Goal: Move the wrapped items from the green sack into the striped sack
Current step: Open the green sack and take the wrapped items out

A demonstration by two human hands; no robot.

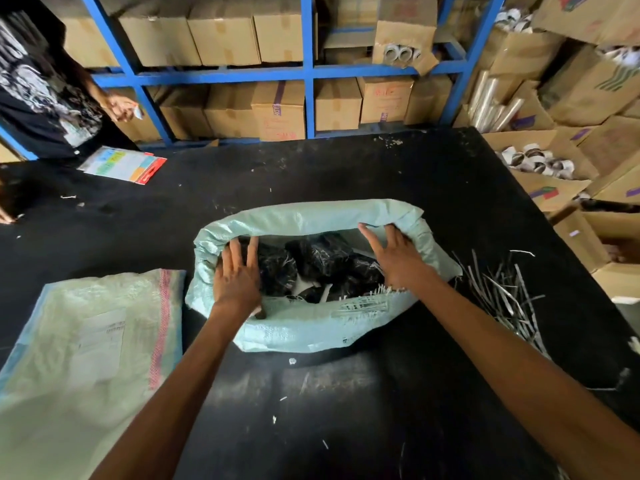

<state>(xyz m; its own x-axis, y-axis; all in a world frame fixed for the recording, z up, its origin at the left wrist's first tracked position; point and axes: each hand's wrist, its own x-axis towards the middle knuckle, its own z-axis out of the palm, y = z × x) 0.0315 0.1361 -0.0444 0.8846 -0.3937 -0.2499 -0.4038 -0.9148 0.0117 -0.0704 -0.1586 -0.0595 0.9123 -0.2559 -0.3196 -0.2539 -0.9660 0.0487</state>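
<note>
L hand (237,275) & R hand (398,258) lie fingers spread, gripping nothing; bundle (277,268) at L fingertips looks soft, slick, prob. needs a whole-hand grip.

The mouth of the green sack (311,216) is spread wide, and only a narrow gap of desk (311,410) is left beside the striped sack (97,341).

A storeroom: blue racking (309,71) stacked with taped cardboard boxes (281,110).

The left hand (237,275) rests on black wrapped items (322,258) in the open green sack (311,327); the right hand (398,258) touches its rim.
</note>
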